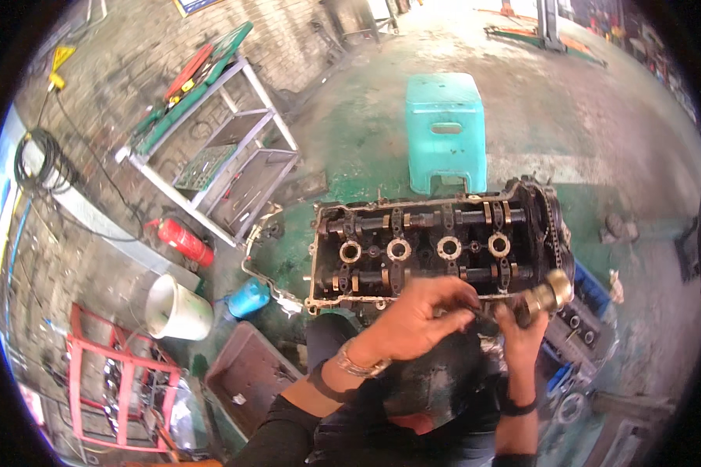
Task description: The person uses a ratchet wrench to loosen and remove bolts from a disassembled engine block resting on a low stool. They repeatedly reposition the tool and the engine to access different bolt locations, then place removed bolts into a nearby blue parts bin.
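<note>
Your right hand (pixel 521 336) grips a brass-coloured part (pixel 549 295), best kept steady, by the near right corner of the engine head (pixel 423 249), while your left hand (pixel 422 316) curls nearby, whether around something I cannot tell.

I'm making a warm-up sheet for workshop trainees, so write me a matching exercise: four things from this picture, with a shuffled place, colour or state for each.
Things
1. Brass-coloured part
2. Engine head
3. Stool
4. Fire extinguisher

Descriptions
A. Turquoise, standing on the floor
B. Red, at the left of the picture
C. Held in the right hand
D. Open on top, with a chain at its right end

Pairs: 1-C, 2-D, 3-A, 4-B
</note>
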Available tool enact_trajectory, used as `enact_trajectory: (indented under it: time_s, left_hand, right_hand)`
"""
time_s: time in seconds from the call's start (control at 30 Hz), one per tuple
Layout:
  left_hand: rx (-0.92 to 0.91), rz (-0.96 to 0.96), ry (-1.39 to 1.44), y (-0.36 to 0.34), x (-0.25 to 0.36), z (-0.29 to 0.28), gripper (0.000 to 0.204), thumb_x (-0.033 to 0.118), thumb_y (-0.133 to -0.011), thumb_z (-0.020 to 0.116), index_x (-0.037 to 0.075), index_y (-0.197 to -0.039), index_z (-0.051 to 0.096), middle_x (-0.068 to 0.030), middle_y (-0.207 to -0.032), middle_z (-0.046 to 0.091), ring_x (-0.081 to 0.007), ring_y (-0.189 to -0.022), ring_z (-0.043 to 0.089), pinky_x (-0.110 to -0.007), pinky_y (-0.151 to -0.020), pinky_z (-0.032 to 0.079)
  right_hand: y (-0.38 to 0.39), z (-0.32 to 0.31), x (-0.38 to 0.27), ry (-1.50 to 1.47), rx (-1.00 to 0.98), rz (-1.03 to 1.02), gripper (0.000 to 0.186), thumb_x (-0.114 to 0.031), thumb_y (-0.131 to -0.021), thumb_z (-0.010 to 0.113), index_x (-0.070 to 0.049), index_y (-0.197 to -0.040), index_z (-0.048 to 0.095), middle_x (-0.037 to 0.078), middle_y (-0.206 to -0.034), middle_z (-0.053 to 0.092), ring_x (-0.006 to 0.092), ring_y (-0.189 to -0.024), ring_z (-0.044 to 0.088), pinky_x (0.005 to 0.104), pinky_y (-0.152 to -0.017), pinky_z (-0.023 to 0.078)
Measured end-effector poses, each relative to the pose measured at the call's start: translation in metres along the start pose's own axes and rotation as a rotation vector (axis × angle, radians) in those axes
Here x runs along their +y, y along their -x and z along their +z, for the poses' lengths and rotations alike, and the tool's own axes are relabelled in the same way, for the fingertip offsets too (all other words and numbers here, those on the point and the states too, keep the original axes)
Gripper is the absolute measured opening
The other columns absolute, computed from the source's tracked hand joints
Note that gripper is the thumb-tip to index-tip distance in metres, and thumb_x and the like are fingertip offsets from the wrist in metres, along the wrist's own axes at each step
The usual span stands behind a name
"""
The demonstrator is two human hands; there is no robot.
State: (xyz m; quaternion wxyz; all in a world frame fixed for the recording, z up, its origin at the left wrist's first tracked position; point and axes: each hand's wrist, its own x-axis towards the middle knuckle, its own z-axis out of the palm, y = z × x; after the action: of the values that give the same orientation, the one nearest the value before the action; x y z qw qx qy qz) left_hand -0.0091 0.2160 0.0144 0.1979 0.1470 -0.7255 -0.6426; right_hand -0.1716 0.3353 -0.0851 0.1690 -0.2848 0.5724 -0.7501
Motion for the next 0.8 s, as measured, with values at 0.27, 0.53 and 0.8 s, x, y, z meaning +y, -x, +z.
enact_trajectory:
  time_s: [0.27, 0.53, 0.8]
  left_hand:
    - [0.003, 0.049, 0.002, -0.001, -0.033, 0.035, 0.014, 0.001, -0.091, 0.066, -0.003, -0.105, 0.064, -0.0084, -0.088, 0.066, -0.0133, -0.079, 0.061, -0.030, -0.072, 0.051]
    - [-0.083, 0.116, -0.163, -0.006, -0.033, 0.063, 0.017, 0.004, -0.086, 0.068, -0.003, -0.100, 0.064, -0.0195, -0.091, 0.066, -0.0320, -0.078, 0.065, -0.037, -0.073, 0.051]
    - [0.388, 0.224, -0.495, 0.016, -0.035, -0.018, 0.028, 0.013, -0.084, 0.074, 0.003, -0.109, 0.068, -0.0111, -0.105, 0.070, -0.0213, -0.096, 0.066, -0.035, -0.087, 0.051]
  right_hand:
    - [0.044, -0.033, -0.026, -0.045, -0.204, 0.182, 0.028, -0.007, -0.092, 0.067, 0.004, -0.116, 0.059, 0.009, -0.104, 0.065, 0.0144, -0.090, 0.061, 0.0276, -0.079, 0.051]
    - [0.055, -0.042, -0.042, -0.064, 0.041, 0.258, 0.011, -0.004, -0.090, 0.069, 0.001, -0.098, 0.062, 0.002, -0.086, 0.063, 0.0069, -0.069, 0.054, 0.0205, -0.059, 0.041]
    - [0.046, -0.124, -0.043, 0.050, 0.435, 0.161, 0.011, -0.012, -0.094, 0.066, -0.006, -0.088, 0.058, -0.002, -0.067, 0.053, 0.0056, -0.052, 0.044, 0.0213, -0.046, 0.033]
